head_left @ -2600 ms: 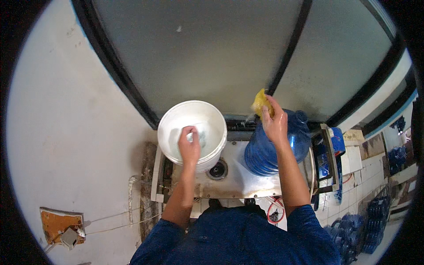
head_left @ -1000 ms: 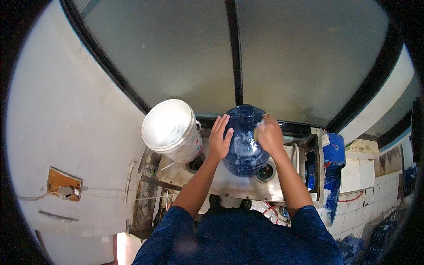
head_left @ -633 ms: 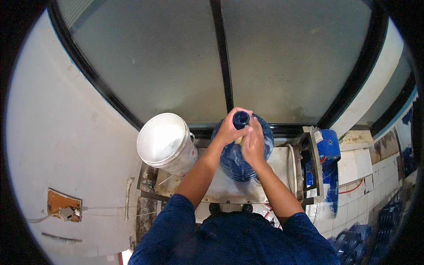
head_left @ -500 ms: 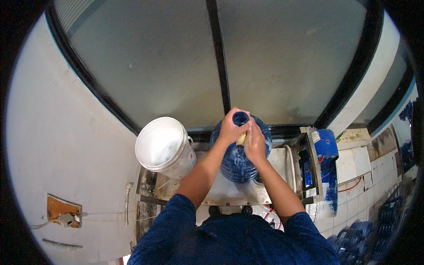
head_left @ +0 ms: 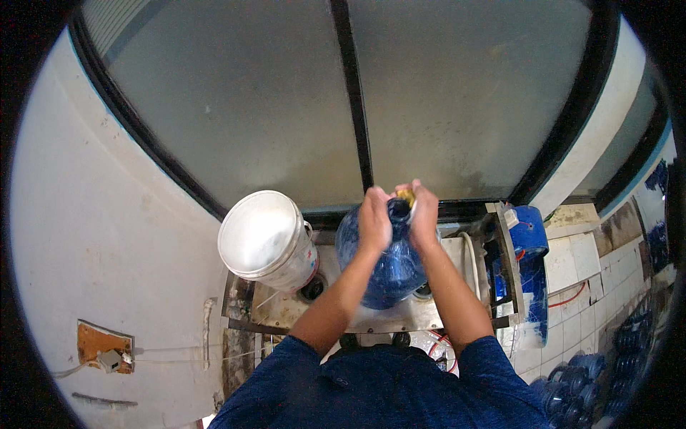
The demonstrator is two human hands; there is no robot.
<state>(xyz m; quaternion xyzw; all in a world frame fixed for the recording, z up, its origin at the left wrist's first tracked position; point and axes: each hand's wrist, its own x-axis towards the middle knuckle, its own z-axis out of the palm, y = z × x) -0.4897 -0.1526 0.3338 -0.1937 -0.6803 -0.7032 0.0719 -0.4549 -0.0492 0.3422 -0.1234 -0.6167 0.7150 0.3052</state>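
Observation:
A large blue see-through water jug (head_left: 394,275) stands before me, its open neck (head_left: 399,209) facing up. Along the left side of the neck lies my left hand (head_left: 375,220), its fingers curled round the far side. My right hand (head_left: 423,213) is closed on a yellow sponge (head_left: 406,194), pressed to the far right side of the neck. The hand hides part of the sponge, and motion blurs the fingertips a little. Whitish smears, like foam, show on the jug.
A white bucket (head_left: 261,236) stands left of the jug on a metal bench (head_left: 343,311) with round holes. A pale hose (head_left: 469,268) runs along its right side. Frosted window panes (head_left: 457,107) rise behind. Blue drum-like containers (head_left: 527,232) and several stacked jugs (head_left: 572,386) are at the right.
My hands have parted to opposite sides of the neck. The sponge has gone from the near side of the neck to the far side. The jug has shifted slightly toward me.

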